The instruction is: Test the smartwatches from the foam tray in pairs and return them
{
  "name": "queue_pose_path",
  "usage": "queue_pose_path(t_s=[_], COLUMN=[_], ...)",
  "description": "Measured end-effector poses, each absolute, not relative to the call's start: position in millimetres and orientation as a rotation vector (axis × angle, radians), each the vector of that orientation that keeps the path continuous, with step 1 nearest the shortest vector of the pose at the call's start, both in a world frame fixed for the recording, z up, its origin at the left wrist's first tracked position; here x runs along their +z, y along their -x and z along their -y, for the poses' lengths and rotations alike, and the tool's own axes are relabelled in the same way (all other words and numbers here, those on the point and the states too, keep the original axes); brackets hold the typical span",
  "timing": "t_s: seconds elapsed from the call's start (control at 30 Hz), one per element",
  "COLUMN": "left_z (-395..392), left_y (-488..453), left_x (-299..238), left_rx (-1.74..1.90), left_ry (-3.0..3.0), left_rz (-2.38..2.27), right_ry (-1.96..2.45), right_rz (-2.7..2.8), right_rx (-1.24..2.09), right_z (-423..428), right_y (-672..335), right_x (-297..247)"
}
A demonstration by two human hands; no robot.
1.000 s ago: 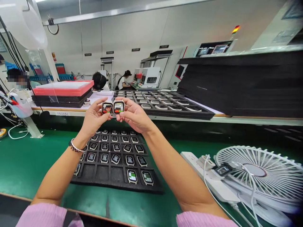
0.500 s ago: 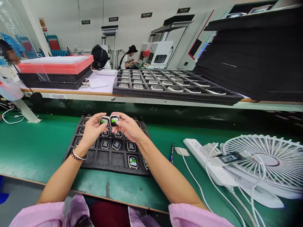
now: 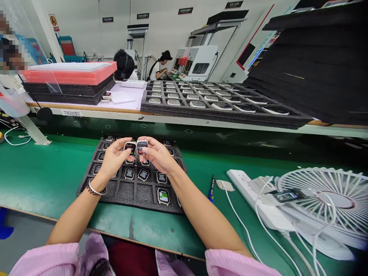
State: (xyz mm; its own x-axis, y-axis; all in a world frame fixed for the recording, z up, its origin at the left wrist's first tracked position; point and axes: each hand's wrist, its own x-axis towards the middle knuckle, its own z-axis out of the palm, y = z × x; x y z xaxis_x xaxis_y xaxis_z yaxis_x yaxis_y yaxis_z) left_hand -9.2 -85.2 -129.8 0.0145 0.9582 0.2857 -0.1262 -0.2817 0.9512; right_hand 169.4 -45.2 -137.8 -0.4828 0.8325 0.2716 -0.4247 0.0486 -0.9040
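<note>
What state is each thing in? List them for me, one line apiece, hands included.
Left hand: gripping left watch
Left watch: screen lit
Right hand: gripping right watch
Right watch: screen lit
Lower tray: partly filled
Upper tray: loaded
Pen: lying down
Fan: running or stopped, cannot tell

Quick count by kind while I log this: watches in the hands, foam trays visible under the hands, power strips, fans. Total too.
Held watches: 2 (left-hand watch, right-hand watch)
Foam tray visible under the hands: 1
Power strip: 1
Fan: 1
Total: 5
</note>
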Motion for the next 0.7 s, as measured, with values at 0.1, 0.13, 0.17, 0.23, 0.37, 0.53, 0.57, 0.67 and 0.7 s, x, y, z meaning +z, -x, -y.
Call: queue_pose_path(t_s=[0.1, 0.13, 0.17, 0.23, 0.37, 0.53, 0.57, 0.67, 0.7], left_z=[83, 83, 83, 82, 82, 83, 83, 84, 84], left_y=[9, 9, 9, 10, 11, 10, 10, 9, 9], left_x=[-133, -135, -135, -137, -138, -140, -140, -141, -141], left_rx=[1.45, 1.452, 1.452, 1.448, 1.429, 1.405, 1.403, 1.401, 1.4], left_ry=[-1.332, -1.328, -1.324, -1.322, -1.314, -1.28, -1.275, -1.263, -1.261], left_rz=[-0.942, -0.939, -0.936, -0.929, -0.926, -0.94, -0.943, -0.943, -0.942], right_ry=[0.466, 0.464, 0.462, 0.462, 0.479, 0.503, 0.508, 0.521, 0.526], right_rz=[1.344, 1.343, 1.343, 1.345, 1.353, 1.346, 1.341, 1.33, 1.331], right_rx=[1.611, 1.61, 1.61, 1.609, 1.603, 1.618, 1.622, 1.622, 1.617], right_z=[43, 42, 41, 41, 42, 42, 41, 40, 40], right_y=[-169, -169, -169, -169, -171, -170, -170, -169, -168], right_x=[-143, -144, -146, -147, -149, -152, -153, -155, -156])
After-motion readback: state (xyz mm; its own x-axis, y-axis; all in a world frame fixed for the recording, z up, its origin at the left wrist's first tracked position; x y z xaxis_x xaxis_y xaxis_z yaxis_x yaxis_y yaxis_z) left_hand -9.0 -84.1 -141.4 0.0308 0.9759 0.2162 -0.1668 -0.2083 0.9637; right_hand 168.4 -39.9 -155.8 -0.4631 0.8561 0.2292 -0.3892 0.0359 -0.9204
